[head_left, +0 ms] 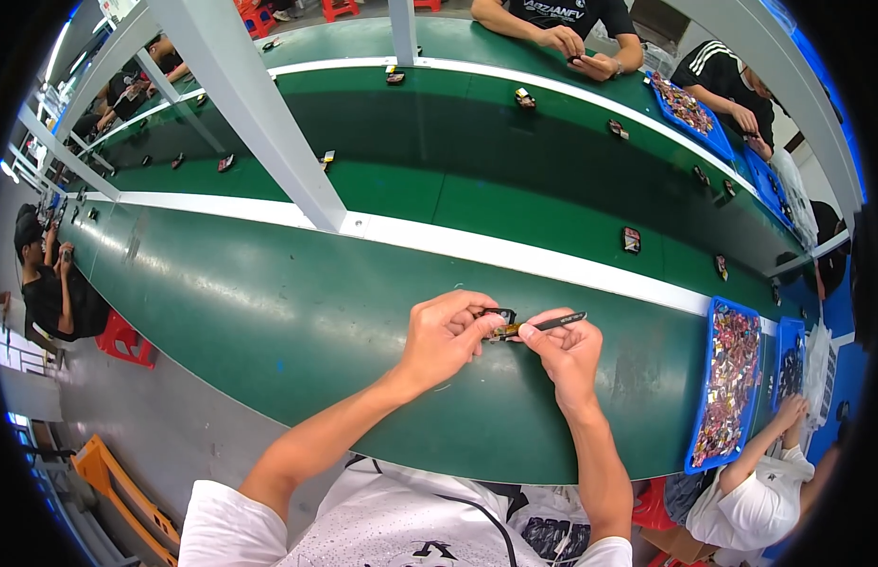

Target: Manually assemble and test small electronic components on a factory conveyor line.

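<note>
— What is taking up most of the frame?

— A long green table (269, 312) is curving from the upper left down to the lower right, with a white strip (515, 253) running along it and a second green lane lying beyond. White posts (259, 113) are rising from the strip at the upper left and cutting across the far lane.

— And around it?

— Other people are sitting along both sides: one in black at the left edge, two at the top right, one in white at the lower right. A grey floor is showing at the lower left, with a red stool (127, 342) and an orange frame (118, 491) standing on it.

— Anything near the hands?

— A blue tray (708, 378) full of small mixed parts is lying at the right, well apart from them, with another blue tray (689, 118) at the upper right. Small dark parts are lying scattered on the far lane, one (632, 240) just past the strip.

— The hands themselves?

— At frame centre, the left hand (442, 338) is pinching a small black and gold part (502, 324) between thumb and fingers (479, 321), just above the table. The right hand (564, 348) is gripping a thin dark tool (557, 322), fingers closed round it, its tip meeting the part.
</note>
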### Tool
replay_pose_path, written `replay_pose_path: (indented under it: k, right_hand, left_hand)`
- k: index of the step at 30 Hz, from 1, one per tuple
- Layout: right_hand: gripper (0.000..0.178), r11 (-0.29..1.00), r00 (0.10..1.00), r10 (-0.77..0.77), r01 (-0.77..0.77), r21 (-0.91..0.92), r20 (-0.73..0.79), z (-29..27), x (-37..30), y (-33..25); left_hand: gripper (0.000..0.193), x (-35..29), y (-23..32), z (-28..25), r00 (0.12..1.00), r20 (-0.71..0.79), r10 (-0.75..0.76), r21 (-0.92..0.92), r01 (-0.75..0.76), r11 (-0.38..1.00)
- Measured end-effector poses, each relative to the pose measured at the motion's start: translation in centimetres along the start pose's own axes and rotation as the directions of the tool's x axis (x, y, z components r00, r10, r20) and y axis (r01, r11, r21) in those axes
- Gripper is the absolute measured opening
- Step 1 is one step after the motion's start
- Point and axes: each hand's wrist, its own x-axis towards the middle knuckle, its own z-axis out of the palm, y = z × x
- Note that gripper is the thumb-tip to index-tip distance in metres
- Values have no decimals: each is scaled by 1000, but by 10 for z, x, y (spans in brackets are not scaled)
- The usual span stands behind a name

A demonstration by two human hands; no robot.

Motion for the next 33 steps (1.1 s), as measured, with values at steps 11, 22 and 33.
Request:
replay_pose_path:
  k: [11,22,33]
  right_hand:
    - [13,987,987,-158,158,4,9,0,-2,9]
    - [11,742,810,-586,543,-393,11,8,-5,14]
    - [11,765,824,-566,511,-392,-30,12,-8,14]
  left_hand:
    - [16,5,-2,-7,973,137,-186,-168,207,964]
    - [20,6,-5,-10,972,145,-184,-304,221,927]
    - [21,6,-4,-10,977,106,-184,-337,210,918]
